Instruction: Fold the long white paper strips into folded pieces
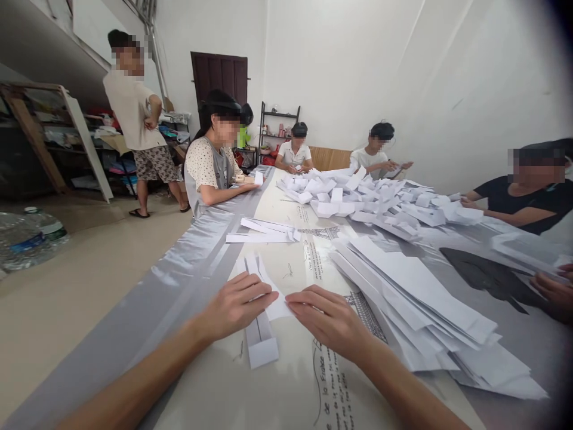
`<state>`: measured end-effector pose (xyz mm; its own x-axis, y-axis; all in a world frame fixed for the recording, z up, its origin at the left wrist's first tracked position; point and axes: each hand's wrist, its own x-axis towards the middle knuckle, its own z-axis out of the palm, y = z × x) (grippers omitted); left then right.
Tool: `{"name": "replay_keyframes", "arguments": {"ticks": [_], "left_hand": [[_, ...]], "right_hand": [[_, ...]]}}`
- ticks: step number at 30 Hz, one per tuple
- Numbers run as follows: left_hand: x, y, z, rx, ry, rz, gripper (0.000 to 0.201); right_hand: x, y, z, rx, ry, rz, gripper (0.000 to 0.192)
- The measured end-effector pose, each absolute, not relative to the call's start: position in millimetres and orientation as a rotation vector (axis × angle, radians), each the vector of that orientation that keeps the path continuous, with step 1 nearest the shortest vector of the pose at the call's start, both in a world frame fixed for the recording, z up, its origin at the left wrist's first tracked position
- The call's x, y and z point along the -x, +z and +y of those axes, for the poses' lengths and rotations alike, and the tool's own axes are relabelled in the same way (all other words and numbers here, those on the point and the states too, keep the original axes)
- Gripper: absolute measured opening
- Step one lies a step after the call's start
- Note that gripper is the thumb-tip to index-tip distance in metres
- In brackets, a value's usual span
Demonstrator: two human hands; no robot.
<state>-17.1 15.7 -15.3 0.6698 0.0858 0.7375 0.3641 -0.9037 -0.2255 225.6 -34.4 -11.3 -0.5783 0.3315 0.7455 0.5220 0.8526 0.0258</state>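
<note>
My left hand (237, 306) lies palm down on a long white paper strip (261, 346) with folded-up sides, flat on the table (286, 388) in front of me. My right hand (331, 319) rests beside it, fingertips pressing a folded flap of the same paper. The fingertips of both hands nearly meet over the fold. Neither hand lifts the paper; both press it down.
A thick stack of flat white sheets (425, 304) lies right of my hands. Folded paper boxes (358, 194) heap at the table's far middle. More sheets (264, 233) lie ahead. Several seated people fold around the table, one stands at left. Another person's hand (555, 289) is at right.
</note>
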Motion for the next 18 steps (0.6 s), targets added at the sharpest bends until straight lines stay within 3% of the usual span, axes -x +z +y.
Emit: {"name": "replay_keyframes", "arguments": {"ticks": [7, 13, 16, 18], "left_hand": [[16, -28, 27, 2.589, -1.039, -0.556, 0.041], [37, -37, 54, 2.69, -1.075, -0.754, 0.03], [46, -31, 61, 2.779, -1.137, -0.85, 0.021], [51, -23, 62, 2.886, -1.22, -0.911, 0.025]], "right_hand": [[-218, -3, -45, 0.552, -0.266, -2.089, 0.024], [-228, 8, -44, 0.553, -0.138, -1.862, 0.03], [-244, 6, -37, 0.728, 0.036, -1.712, 0.02], [-253, 3, -33, 0.844, 0.211, -1.568, 0.011]]}}
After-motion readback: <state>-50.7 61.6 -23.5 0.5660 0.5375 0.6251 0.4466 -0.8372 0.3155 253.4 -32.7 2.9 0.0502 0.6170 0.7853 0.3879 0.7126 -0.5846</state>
